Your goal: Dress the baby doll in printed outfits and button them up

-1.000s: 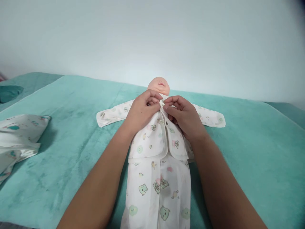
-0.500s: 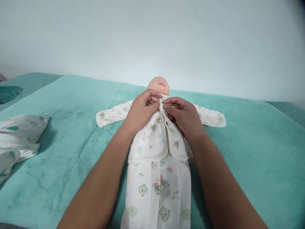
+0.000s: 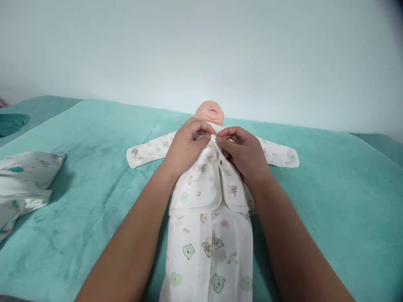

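Note:
A baby doll (image 3: 209, 111) lies on its back, dressed in a white printed baby jacket (image 3: 198, 184) and matching pants (image 3: 208, 256). My left hand (image 3: 192, 140) pinches the jacket's front edge just below the neck. Opposite it, my right hand (image 3: 241, 151) pinches the other front edge, thumb and index finger close to the left fingertips. A small pale fastening (image 3: 213, 137) shows between the two sets of fingertips. Lower on the front sits another small fastening (image 3: 214, 160), and below that the jacket edges part. Both sleeves stretch out sideways.
A turquoise plush blanket (image 3: 94, 176) covers the surface under the doll. At the left edge lies a crumpled white printed cloth (image 3: 28, 180). Behind the bed rises a pale wall (image 3: 201, 50). A darker teal item (image 3: 12, 124) is at the far left.
My fingertips have shifted slightly at the collar, and the pale fastening between them shows more clearly. The doll and the rest of the clothes stay in place.

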Demonstrator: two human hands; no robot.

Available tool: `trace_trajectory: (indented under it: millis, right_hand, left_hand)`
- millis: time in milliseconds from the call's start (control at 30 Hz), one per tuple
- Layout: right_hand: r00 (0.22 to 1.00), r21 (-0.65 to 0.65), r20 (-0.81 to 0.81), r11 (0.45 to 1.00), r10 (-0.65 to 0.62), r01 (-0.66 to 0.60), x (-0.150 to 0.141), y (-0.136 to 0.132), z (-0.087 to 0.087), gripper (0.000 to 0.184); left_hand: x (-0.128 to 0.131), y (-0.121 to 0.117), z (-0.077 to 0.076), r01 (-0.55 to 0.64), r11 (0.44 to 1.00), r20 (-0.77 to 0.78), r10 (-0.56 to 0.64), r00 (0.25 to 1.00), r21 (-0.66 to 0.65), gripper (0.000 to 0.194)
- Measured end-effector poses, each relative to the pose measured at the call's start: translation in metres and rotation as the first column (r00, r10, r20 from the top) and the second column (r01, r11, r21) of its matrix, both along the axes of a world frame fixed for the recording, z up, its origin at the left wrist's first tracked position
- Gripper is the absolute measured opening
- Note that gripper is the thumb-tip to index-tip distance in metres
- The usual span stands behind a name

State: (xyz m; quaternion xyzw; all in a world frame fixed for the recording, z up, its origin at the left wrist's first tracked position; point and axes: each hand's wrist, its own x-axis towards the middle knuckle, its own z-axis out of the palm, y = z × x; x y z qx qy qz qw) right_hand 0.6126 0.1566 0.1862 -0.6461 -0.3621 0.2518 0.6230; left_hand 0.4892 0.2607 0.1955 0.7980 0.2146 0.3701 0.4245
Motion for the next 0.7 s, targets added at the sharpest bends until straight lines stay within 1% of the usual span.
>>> trace_trajectory:
  millis: [67,167,200,233,300,333,400,467,500,533,600,700]
  right_hand:
    - [0.999,0.01,-0.031,1.0,0.009,-0.009,0.001,0.0,-0.001,0.016]
    - [0.999,0.019,-0.039,0.999,0.036,-0.035,0.003,-0.003,0.003,0.011]
    - [0.999,0.005,-0.014,0.999,0.046,-0.046,0.003,-0.006,0.007,0.01]
    - [0.998,-0.027,0.031,0.998,0.061,-0.06,0.003,-0.009,0.011,0.013]
    - [0.979,-0.145,0.172,0.986,0.111,-0.086,0.0,-0.016,0.023,0.029]
    - [0.957,-0.221,0.251,0.971,0.149,-0.094,-0.002,-0.021,0.029,0.037]
    - [0.894,-0.381,0.37,0.919,0.252,-0.101,-0.006,-0.03,0.04,0.047]
    - [0.841,-0.507,0.424,0.857,0.337,-0.087,-0.012,-0.037,0.048,0.047]
    - [0.824,-0.55,0.437,0.832,0.362,-0.074,-0.014,-0.039,0.051,0.044]
    - [0.812,-0.579,0.446,0.814,0.376,-0.059,-0.015,-0.04,0.052,0.042]
    - [0.804,-0.605,0.449,0.795,0.389,-0.047,-0.017,-0.041,0.053,0.036]
    - [0.814,-0.61,0.407,0.786,0.414,-0.095,-0.012,-0.041,0.052,0.028]
  left_hand:
    - [0.001,0.0,-0.001,-0.001,1.0,0.004,0.001,1.0,0.027,0.017]
    - [0.001,0.002,-0.004,-0.048,0.998,0.018,0.047,0.999,0.039,0.02]
    - [0.001,0.002,-0.004,-0.06,0.998,0.026,0.059,0.998,0.035,0.02]
    - [0.0,0.003,-0.004,-0.065,0.997,0.035,0.064,0.997,0.028,0.019]
    - [-0.003,0.003,-0.001,-0.05,0.999,0.053,0.05,0.997,0.007,0.018]
    - [-0.005,0.002,0.002,-0.025,1.0,0.048,0.025,0.999,-0.008,0.018]
    - [-0.012,0.001,0.009,0.059,0.997,-0.018,-0.06,0.998,-0.051,0.017]
    - [-0.019,-0.001,0.018,0.15,0.984,-0.131,-0.161,0.978,-0.092,0.016]
    - [-0.022,-0.001,0.022,0.191,0.976,-0.189,-0.208,0.96,-0.104,0.016]
    - [-0.025,-0.001,0.026,0.224,0.969,-0.239,-0.244,0.94,-0.109,0.016]
    - [-0.03,0.0,0.032,0.279,0.954,-0.329,-0.301,0.895,-0.112,0.017]
    - [-0.033,0.001,0.037,0.345,0.93,-0.439,-0.363,0.822,-0.123,0.02]
